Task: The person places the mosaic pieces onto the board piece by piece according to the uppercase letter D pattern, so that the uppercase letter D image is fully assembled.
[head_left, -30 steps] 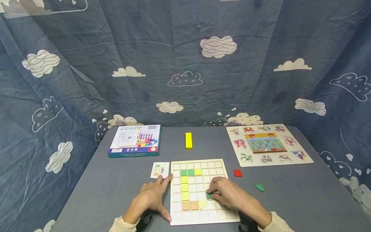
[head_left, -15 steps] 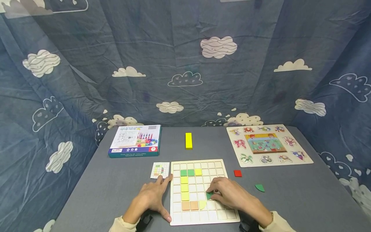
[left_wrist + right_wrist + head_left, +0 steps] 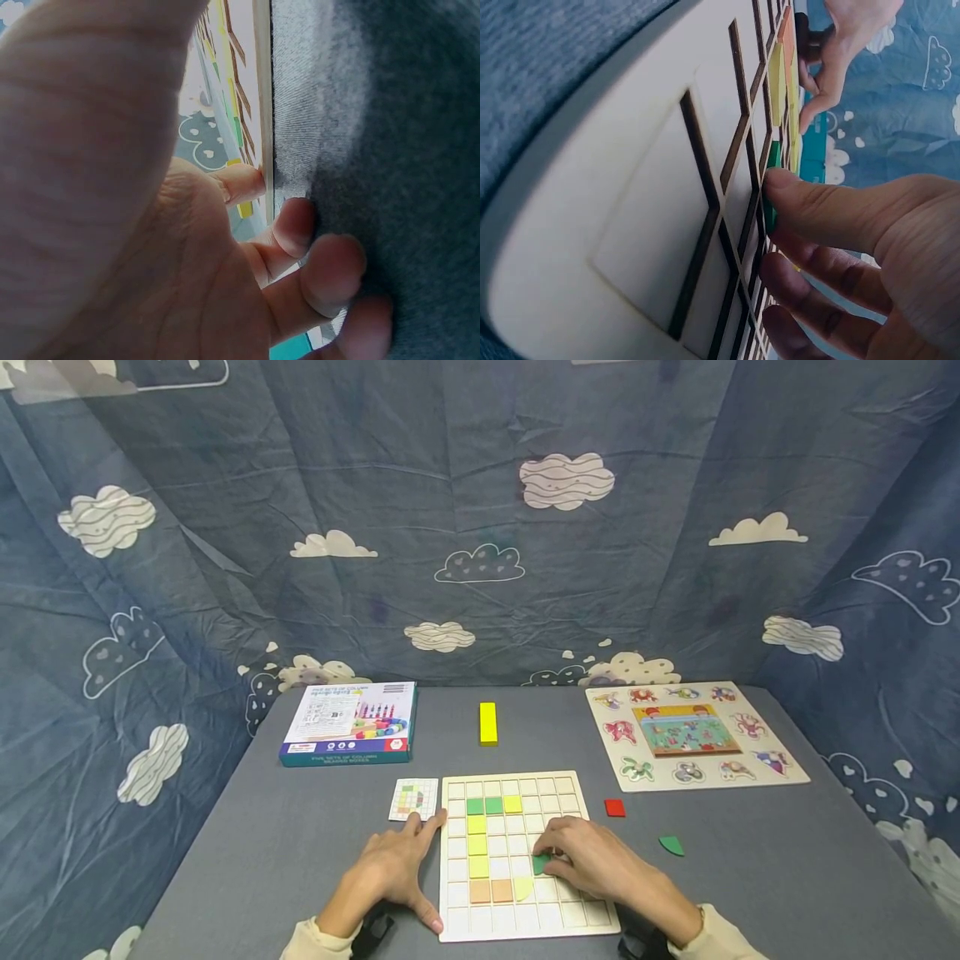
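Observation:
A pale wooden grid board (image 3: 495, 924) lies flat before me, with green, yellow and orange tiles in some squares. My left hand (image 3: 393, 864) rests at its left edge, fingers spread, thumb at the near corner and index finger at the side. Between thumb and fingertips my right hand (image 3: 592, 860) pinches a green tile (image 3: 541, 865) at a square right of centre. In the right wrist view this green tile (image 3: 772, 206) sits low in the grid, partly hidden by the thumb. A light yellow quarter-round tile (image 3: 523, 888) lies just below and left of it.
A small pattern card (image 3: 414, 798) lies beyond my left hand. Right of the board are a red square tile (image 3: 615, 808) and a green quarter-round tile (image 3: 672, 846). Farther back stand a boxed set (image 3: 348, 727), a yellow block (image 3: 488, 725) and a sea-animal puzzle board (image 3: 618, 760).

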`<action>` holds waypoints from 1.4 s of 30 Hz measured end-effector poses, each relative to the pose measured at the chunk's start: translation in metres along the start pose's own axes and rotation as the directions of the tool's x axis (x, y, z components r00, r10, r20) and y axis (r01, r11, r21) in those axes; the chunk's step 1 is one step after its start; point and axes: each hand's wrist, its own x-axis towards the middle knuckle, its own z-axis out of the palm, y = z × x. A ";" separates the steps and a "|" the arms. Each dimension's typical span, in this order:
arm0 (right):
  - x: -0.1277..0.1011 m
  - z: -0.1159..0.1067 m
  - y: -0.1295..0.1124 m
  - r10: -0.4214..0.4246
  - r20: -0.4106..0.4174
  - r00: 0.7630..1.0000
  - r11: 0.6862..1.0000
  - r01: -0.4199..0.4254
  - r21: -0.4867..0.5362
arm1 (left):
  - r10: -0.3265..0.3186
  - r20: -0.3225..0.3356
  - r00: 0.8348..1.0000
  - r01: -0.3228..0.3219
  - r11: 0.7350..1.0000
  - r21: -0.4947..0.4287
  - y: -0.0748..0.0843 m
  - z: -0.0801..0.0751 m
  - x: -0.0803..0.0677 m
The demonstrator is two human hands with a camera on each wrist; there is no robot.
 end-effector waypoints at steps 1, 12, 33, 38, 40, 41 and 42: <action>0.000 0.000 0.000 0.000 0.003 1.000 1.000 0.000 0.006 | 0.001 0.000 1.000 -0.001 1.000 -0.001 0.000 0.000 0.000; -0.013 -0.018 0.028 0.070 -0.053 0.996 0.997 -0.069 0.024 | 0.007 0.009 1.000 -0.007 1.000 -0.002 0.001 0.000 0.000; -0.034 -0.038 0.090 0.177 -0.185 0.967 0.983 -0.182 -0.012 | 0.008 0.012 1.000 -0.008 1.000 -0.005 -0.001 0.000 0.000; -0.034 -0.035 0.094 0.190 -0.179 0.965 0.981 -0.193 0.001 | 0.003 0.013 1.000 -0.003 1.000 0.000 -0.001 -0.001 0.001; -0.034 -0.034 0.094 0.187 -0.182 0.965 0.982 -0.191 -0.005 | 0.002 0.016 1.000 -0.002 1.000 -0.002 -0.001 -0.001 0.001; -0.034 -0.034 0.095 0.183 -0.182 0.966 0.982 -0.187 -0.009 | 0.002 0.017 1.000 -0.002 1.000 -0.004 -0.001 -0.001 0.001; -0.033 -0.034 0.095 0.179 -0.185 0.966 0.983 -0.185 -0.013 | 0.002 0.018 1.000 -0.002 1.000 -0.006 -0.001 -0.002 0.001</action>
